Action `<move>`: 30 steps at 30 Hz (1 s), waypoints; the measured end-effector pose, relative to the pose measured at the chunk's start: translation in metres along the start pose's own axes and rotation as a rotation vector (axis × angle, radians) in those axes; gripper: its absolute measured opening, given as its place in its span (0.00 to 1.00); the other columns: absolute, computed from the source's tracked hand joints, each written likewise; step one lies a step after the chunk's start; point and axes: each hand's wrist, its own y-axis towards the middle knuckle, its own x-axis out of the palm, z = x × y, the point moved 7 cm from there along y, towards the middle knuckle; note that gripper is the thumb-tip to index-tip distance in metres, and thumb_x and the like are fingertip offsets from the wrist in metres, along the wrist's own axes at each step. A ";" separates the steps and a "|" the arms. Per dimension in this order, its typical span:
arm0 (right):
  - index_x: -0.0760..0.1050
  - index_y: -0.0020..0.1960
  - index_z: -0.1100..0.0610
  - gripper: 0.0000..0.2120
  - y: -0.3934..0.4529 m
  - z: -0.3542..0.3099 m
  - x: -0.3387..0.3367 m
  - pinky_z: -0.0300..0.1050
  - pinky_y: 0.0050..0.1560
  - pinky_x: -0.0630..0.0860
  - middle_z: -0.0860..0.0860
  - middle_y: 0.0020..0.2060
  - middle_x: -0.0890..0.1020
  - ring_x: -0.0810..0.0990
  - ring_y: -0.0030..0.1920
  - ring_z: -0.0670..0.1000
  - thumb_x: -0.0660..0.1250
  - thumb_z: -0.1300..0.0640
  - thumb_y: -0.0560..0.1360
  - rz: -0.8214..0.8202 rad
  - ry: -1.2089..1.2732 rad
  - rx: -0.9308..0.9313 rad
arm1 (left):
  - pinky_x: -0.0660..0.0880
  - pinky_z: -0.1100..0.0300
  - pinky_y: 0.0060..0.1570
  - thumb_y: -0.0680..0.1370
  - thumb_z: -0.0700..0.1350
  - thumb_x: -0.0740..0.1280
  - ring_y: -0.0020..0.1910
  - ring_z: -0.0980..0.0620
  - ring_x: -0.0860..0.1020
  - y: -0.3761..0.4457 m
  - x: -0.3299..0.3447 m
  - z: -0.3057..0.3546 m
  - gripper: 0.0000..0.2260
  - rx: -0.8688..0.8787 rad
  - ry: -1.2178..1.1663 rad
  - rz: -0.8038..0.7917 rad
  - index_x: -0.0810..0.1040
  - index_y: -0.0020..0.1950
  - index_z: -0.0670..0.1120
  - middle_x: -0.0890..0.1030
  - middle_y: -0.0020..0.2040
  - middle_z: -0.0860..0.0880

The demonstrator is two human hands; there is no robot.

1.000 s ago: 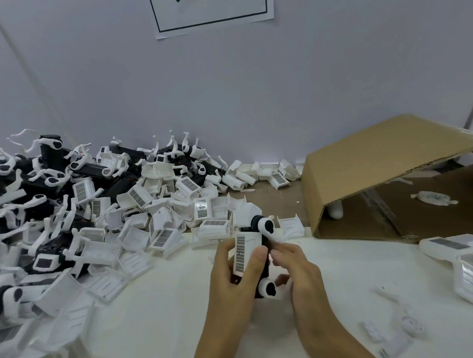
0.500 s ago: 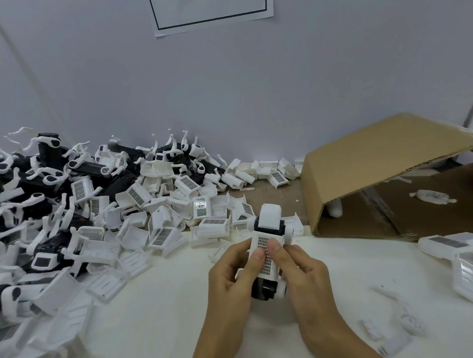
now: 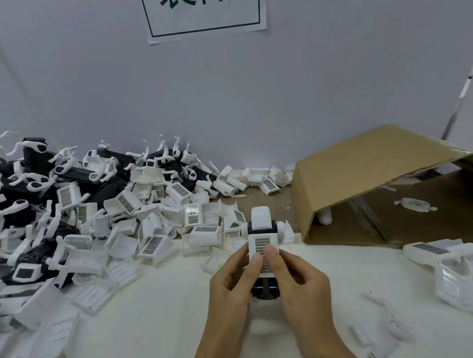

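Gridded label (illegible) on white part

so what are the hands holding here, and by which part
Both the left hand and right hand hold one black-and-white plastic assembly, gripping its lower half, with both thumbs pressed on its white grid-patterned front panel.

Within 1 s the part has turned from tilted to upright, with its grid panel facing the camera. The right hand has left the side arm. Its thumb now presses the panel beside the thumb of the left hand.
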 end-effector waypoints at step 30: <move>0.80 0.36 0.65 0.13 0.029 -0.029 -0.050 0.46 0.33 0.77 0.60 0.31 0.83 0.82 0.29 0.53 0.68 0.63 0.78 0.217 0.208 0.280 | 0.83 0.61 0.35 0.77 0.29 0.67 0.40 0.37 0.82 0.017 -0.032 -0.012 0.12 0.047 -0.035 0.310 0.85 0.38 0.38 0.84 0.35 0.37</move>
